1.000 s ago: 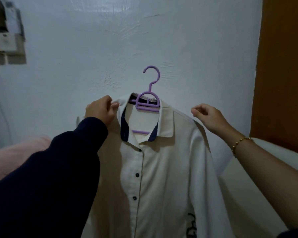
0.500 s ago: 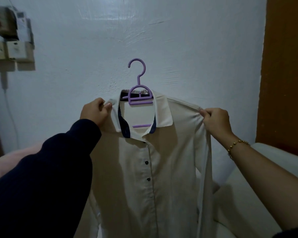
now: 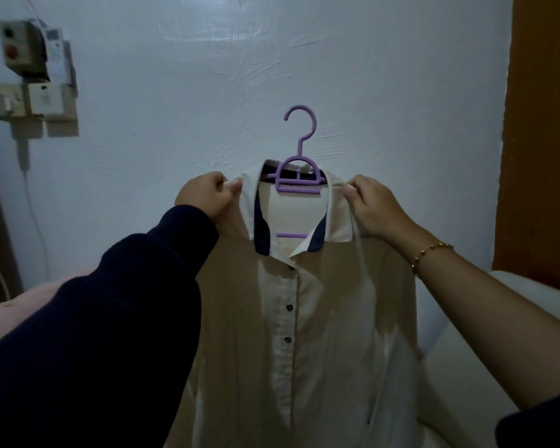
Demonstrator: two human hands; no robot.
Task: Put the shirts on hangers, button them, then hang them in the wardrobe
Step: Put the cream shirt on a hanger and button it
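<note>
Right hand (image 3: 372, 208) has slid inward to the collar (image 3: 337, 221); both hands pinch the shirt (image 3: 337, 318), left hand (image 3: 204, 198) at nine o'clock of the hanger (image 3: 299, 176), right at three. Hangered, seemingly buttoned; wardrobe remains.

Left arm wears a navy ribbed sleeve (image 3: 110, 318), right wrist a gold bead bracelet (image 3: 430, 253).

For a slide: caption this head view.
Left hand and right hand hold up a white shirt on a purple hanger.
</note>
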